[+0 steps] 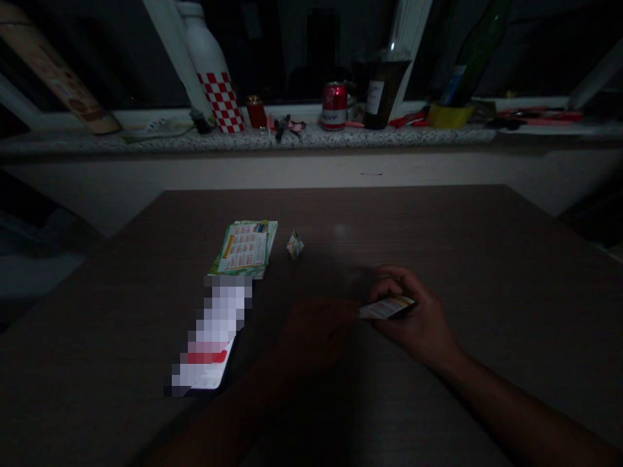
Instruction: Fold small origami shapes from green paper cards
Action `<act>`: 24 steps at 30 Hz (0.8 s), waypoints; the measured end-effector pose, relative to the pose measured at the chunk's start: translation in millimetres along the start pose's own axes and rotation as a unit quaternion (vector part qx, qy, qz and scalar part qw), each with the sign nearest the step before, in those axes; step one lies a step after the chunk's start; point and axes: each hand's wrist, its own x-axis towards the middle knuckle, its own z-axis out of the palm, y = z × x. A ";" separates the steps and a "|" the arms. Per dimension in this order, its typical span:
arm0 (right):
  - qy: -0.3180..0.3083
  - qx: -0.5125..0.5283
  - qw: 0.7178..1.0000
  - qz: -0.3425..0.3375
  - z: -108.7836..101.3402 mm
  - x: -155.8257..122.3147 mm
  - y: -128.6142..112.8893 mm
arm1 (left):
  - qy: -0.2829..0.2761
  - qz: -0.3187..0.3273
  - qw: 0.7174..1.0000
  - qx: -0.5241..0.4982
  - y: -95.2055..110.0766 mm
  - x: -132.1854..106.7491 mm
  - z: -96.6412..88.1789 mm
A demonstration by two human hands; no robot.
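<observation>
Both my hands meet over the middle of a dark wooden table (pixel 438 227). My right hand (pixel 418 321) is closed on a small printed paper card (pixel 387 307), thumb on top. In deep shadow, my left hand (pixel 316 331) pinches the card's left end. A stack of green printed cards (pixel 244 248) lies to the upper left. A small folded paper piece (pixel 294 244) sits beside that stack. A lit phone (pixel 213 337) lies flat left of my left hand.
A stone window sill (pixel 146 139) at the back carries a white bottle with red checks (pixel 213 68), a red can (pixel 334 105), dark glass bottles (pixel 382 84), a small red jar (pixel 256 111) and pens. The room is dim.
</observation>
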 end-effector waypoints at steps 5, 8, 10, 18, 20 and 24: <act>0.011 -0.034 0.999 -0.014 -5.0 4.2 7.1 | 0.034 -0.008 0.999 0.010 -0.2 -0.1 -3.4; 0.026 -0.086 0.996 -0.021 -9.9 5.2 10.7 | 0.015 -0.063 0.998 0.000 2.0 2.4 -9.7; 0.018 -0.125 0.991 -0.042 -12.9 4.4 9.8 | 0.005 -0.100 0.995 0.004 1.7 3.3 -12.7; -0.031 -0.234 0.939 -0.248 -14.3 4.3 -8.6 | -0.055 -0.070 0.993 0.082 -6.4 0.5 -7.6; -0.036 -0.240 0.925 -0.292 -13.7 5.7 -10.4 | -0.054 -0.054 0.993 0.090 -5.7 0.5 -6.0; -0.037 -0.263 0.909 -0.322 -14.1 6.6 -12.0 | -0.040 -0.042 0.994 0.094 -1.5 2.6 -5.4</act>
